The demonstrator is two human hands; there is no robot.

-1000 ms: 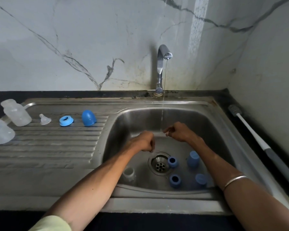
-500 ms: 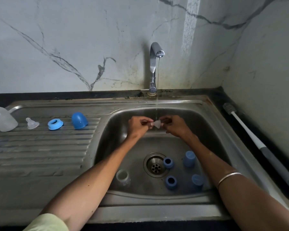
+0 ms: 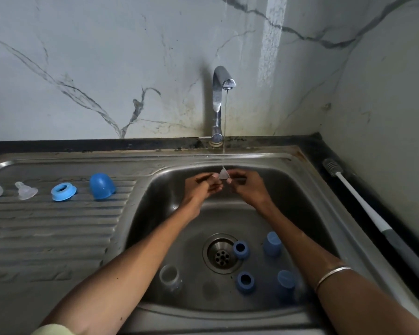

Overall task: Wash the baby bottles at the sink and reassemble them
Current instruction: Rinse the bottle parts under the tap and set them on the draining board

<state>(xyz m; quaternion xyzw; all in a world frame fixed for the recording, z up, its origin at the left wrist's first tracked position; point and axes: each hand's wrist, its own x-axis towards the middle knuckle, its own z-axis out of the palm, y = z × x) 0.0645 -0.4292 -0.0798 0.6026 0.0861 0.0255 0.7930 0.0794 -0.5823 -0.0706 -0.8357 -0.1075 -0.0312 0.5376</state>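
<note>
At frame centre, the left hand (image 3: 205, 187) and right hand (image 3: 248, 187) pinch a clear teat (image 3: 222, 174) between fingertips under the tap's stream (image 3: 225, 122)

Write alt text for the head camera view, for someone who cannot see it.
Both hands, left hand and right hand, pinch a small clear teat under the running tap. Blue bottle parts lie in the sink and on the drainboard.
</note>
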